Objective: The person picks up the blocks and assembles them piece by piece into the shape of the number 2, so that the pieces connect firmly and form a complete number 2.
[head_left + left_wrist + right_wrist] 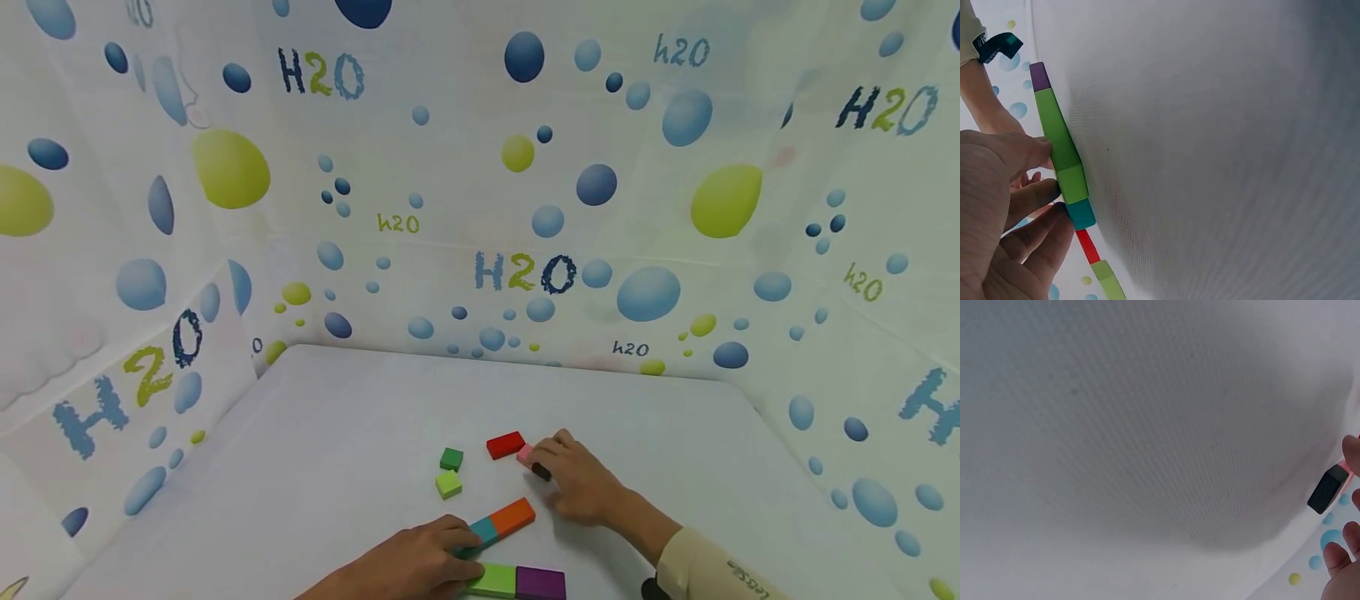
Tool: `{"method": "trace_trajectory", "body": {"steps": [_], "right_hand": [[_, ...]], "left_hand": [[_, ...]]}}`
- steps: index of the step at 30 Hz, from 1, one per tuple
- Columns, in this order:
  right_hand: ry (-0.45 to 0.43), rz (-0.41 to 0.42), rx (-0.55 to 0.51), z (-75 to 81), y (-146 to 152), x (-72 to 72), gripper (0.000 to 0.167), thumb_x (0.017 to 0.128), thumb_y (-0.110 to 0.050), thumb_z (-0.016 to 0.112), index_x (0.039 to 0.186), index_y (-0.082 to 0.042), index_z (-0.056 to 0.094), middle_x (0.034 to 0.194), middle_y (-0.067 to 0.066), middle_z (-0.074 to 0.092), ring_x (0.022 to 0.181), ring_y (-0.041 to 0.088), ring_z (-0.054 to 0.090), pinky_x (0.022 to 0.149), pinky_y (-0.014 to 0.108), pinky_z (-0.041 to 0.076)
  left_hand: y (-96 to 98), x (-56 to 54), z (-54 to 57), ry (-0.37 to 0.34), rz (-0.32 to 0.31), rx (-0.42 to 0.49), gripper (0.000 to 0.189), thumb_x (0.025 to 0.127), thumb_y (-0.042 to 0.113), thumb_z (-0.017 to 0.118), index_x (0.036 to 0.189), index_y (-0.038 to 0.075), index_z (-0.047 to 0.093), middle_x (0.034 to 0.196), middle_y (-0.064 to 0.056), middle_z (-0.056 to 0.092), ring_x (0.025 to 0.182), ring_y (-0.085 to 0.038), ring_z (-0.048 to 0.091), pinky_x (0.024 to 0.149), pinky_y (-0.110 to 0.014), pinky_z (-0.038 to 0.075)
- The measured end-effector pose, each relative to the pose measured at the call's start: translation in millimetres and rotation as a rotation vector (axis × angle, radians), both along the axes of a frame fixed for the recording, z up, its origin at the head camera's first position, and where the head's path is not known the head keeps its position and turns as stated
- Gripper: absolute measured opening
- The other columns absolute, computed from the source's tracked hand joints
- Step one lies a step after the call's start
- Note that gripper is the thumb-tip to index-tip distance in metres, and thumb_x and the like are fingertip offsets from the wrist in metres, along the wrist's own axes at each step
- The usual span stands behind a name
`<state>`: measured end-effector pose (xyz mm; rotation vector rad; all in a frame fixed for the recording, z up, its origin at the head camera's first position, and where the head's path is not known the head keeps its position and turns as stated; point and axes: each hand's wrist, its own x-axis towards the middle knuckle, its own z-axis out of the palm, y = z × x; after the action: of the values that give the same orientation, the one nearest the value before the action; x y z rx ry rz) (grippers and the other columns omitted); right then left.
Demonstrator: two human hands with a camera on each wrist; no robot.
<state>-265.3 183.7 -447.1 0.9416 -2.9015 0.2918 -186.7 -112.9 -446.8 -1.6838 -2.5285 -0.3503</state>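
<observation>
My left hand (pixel 420 557) rests its fingertips on the teal block (pixel 484 531), with its thumb by the left end of a light green block (pixel 495 581). An orange block (pixel 513 517) continues the teal one in a slanted row. A purple block (pixel 541 583) sits against the light green one's right end. Farther out, my right hand (pixel 579 482) pinches a pink block (pixel 524 454), close to the right end of a red block (pixel 506 445). A dark block (pixel 1329 489) adjoins the pink one; the fingers partly cover both.
Left of the red block lie a small dark green block (pixel 452 458) and a lime block (pixel 448 485). The white tabletop (pixel 315 467) is surrounded by a wall covering (pixel 450 167) printed with bubbles and H2O lettering. A dark band (pixel 1000 46) circles the right wrist.
</observation>
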Motion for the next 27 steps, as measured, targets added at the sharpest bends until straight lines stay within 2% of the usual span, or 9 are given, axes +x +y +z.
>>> {"method": "trace_trajectory", "body": {"steps": [5,10,21,27], "right_hand": [[0.073,-0.040,0.022,-3.6,4,-3.3,0.050,0.082,-0.007,0.073,0.131,-0.014,0.064,0.124,-0.001,0.064,0.110,0.017,0.048,0.098,0.037,0.053],[0.131,-0.064,0.037,-8.4,4,-6.0,0.038,0.087,-0.014,0.073,0.125,-0.011,0.067,0.117,0.000,0.066,0.104,0.017,0.049,0.094,0.035,0.053],[0.102,-0.198,0.085,-12.3,1,-8.4,0.042,0.089,-0.031,0.077,0.121,-0.005,0.069,0.109,0.005,0.067,0.099,0.019,0.049,0.087,0.036,0.052],[0.080,-0.227,0.072,-15.2,2,-10.3,0.035,0.089,-0.030,0.076,0.113,-0.006,0.071,0.100,0.003,0.066,0.095,0.018,0.048,0.083,0.035,0.052]], "left_hand": [[1.5,0.1,-1.0,0.023,-0.006,0.003,0.029,0.093,0.020,0.075,0.122,0.024,0.076,0.124,0.004,0.068,0.115,-0.011,0.060,0.087,-0.016,0.055],[1.5,0.0,-2.2,0.028,0.006,0.001,0.029,0.093,0.020,0.075,0.122,0.025,0.076,0.124,0.005,0.068,0.114,-0.010,0.060,0.086,-0.016,0.055],[1.0,0.1,0.0,0.007,0.026,-0.027,0.031,0.094,0.022,0.075,0.124,0.026,0.075,0.125,0.006,0.068,0.115,-0.010,0.059,0.086,-0.016,0.055],[1.3,0.5,0.8,0.016,0.020,-0.025,0.031,0.093,0.022,0.075,0.124,0.026,0.075,0.125,0.006,0.068,0.115,-0.010,0.059,0.085,-0.015,0.055]]}}
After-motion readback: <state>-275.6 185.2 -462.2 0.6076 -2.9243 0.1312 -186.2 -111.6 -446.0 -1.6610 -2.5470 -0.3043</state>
